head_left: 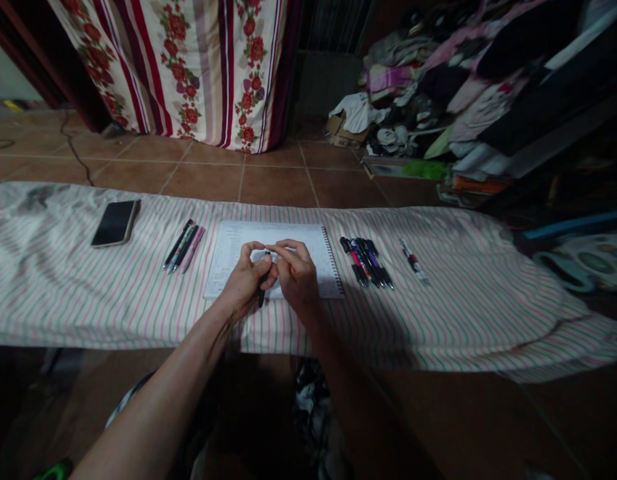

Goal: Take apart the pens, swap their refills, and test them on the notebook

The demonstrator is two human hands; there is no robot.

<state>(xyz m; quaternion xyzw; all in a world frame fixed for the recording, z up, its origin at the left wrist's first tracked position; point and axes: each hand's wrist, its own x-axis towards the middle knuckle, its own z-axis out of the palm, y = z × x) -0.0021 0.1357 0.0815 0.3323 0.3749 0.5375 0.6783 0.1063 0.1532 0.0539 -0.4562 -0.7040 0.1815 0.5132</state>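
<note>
Over an open spiral notebook [308, 235], my two hands meet with their fingertips close together. My left hand [247, 279] is closed around a dark pen [261, 297], whose lower end sticks out below the fingers. My right hand [298, 272] is closed too, its thumb and index finger at the pen's upper end; the fingers partly hide what they pinch there. Left of the notebook lie several pens [183, 247], dark ones and a pink one. To the right is a row of several black-gripped pens [366, 262], and farther right a single white patterned pen [413, 261].
A phone [114, 223] lies at the left on the striped cloth [468, 287] covering the long bench or table. Beyond it are a tiled floor [268, 180], a floral curtain [203, 67] and a heap of clothes [418, 87] at the back right.
</note>
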